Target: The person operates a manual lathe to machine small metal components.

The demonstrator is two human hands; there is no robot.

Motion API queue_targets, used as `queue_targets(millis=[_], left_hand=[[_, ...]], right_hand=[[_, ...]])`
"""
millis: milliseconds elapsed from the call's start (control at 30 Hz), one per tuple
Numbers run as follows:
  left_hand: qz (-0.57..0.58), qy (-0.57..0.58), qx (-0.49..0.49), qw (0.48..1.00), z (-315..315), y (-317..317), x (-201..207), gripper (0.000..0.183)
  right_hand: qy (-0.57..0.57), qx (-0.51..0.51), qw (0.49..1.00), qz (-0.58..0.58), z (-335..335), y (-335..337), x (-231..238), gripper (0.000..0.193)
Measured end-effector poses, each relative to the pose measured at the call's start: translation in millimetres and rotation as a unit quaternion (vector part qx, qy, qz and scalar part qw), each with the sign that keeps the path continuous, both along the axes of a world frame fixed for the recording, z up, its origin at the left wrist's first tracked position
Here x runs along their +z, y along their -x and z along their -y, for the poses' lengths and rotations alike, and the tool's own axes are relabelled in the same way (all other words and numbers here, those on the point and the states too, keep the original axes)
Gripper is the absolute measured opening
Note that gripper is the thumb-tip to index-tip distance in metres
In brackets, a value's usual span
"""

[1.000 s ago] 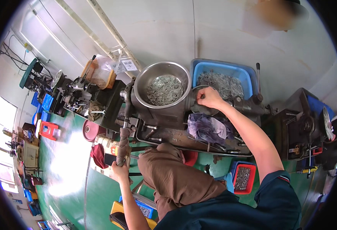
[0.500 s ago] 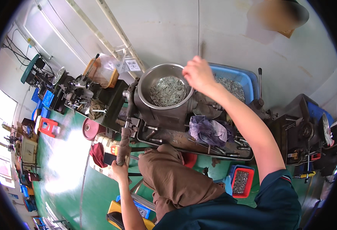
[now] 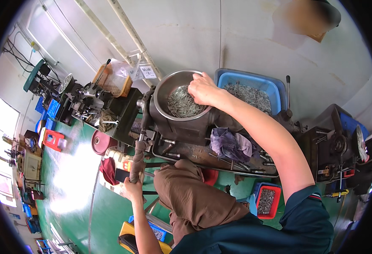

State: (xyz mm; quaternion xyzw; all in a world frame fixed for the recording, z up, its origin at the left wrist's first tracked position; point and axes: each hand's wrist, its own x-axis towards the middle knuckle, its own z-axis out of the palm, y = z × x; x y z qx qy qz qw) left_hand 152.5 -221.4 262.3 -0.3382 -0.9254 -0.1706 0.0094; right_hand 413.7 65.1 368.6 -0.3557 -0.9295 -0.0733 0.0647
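Observation:
A steel bowl [image 3: 164,106] sits on top of the dark machine and holds a heap of small, slim metal pins [image 3: 183,103]. My right hand [image 3: 203,90] is inside the bowl's right rim, over the pins, with its fingers bent and closed. Whatever lies between those fingertips is hidden. Lower left, my left hand [image 3: 132,189] is closed around the lower end of a cloth-wrapped lever [image 3: 137,163], which runs up to the machine left of the bowl.
Behind my right arm stands a blue basket [image 3: 277,91] of metal parts. A purple rag [image 3: 228,144] and tools lie in the machine's tray [image 3: 190,152]. A red bin [image 3: 275,211] of parts is on the floor. Another machine [image 3: 336,146] stands to the right.
My right hand has come down and left, from above the bowl's right rim into the bowl. My left hand stays on the lever.

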Motion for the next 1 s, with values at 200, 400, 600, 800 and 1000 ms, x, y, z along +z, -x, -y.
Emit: queue_targets(millis=[200, 400, 600, 800, 1000], left_hand=[[0.011, 0.005, 0.005, 1.000, -2.2, -4.5, 4.2, 0.019], [-0.010, -0.005, 0.002, 1.000, 3.0, 3.1, -4.6, 0.019], [0.003, 0.009, 0.013, 1.000, 0.6, 6.8, -6.5, 0.037], [-0.007, 0.027, 0.002, 1.000, -2.6, -1.5, 1.2, 0.032], [0.012, 0.030, 0.009, 0.999, -1.4, -7.5, 11.6, 0.029]], right_hand=[[0.027, 0.013, 0.977, -0.211, 2.2, -9.6, 3.3, 0.003], [0.151, -0.136, 0.861, -0.466, 5.4, -63.1, 15.7, 0.012], [0.304, -0.215, 0.820, -0.435, 13.4, -108.5, -61.9, 0.013], [0.344, -0.226, 0.829, -0.378, 35.4, -101.3, -87.4, 0.012], [0.342, -0.227, 0.832, -0.373, 37.0, -99.2, -86.4, 0.015]])
